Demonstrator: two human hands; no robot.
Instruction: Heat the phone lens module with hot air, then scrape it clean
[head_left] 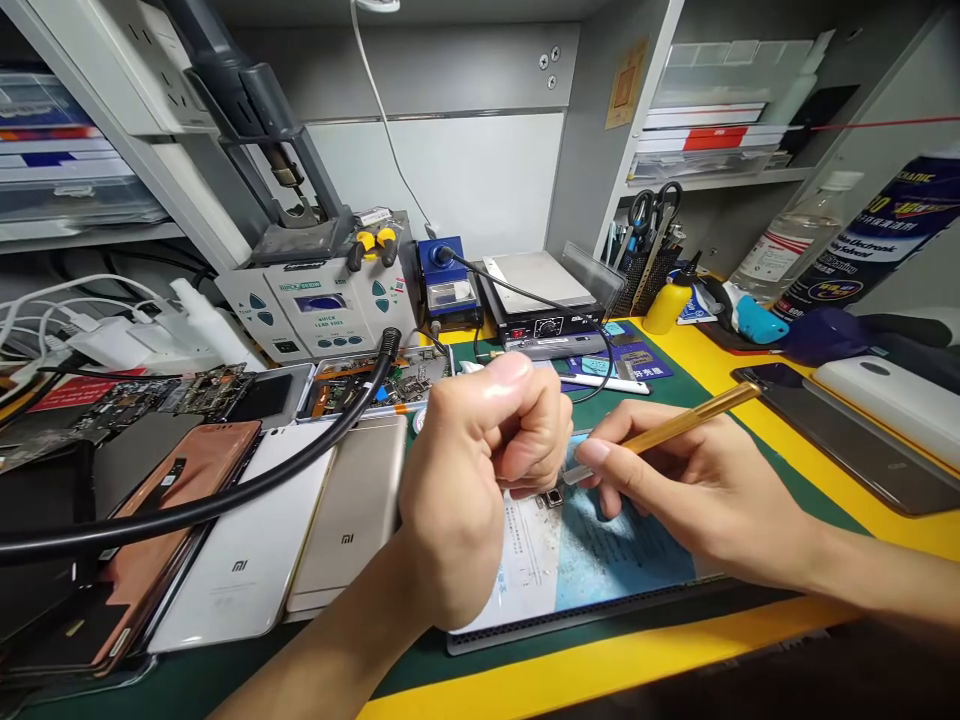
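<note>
My left hand (480, 480) is closed with its fingers curled in, raised over a blue and white printed sheet (615, 560); what it holds, if anything, is hidden. Just to the right, my right hand (682, 480) grips a gold pen-like tool (686, 420) between thumb and fingers. The tool's pale tip points down-left, close to the left hand's fingers. A small dark square part (553, 497) lies on the sheet beneath the two hands, among small bits of debris.
Phones and back covers (349, 510) lie at the left, crossed by a thick black hose (300, 455). Behind stand a rework station (322, 305) and a hot plate (540, 285). A yellow bottle (667, 305) and more phones (840, 430) are at the right.
</note>
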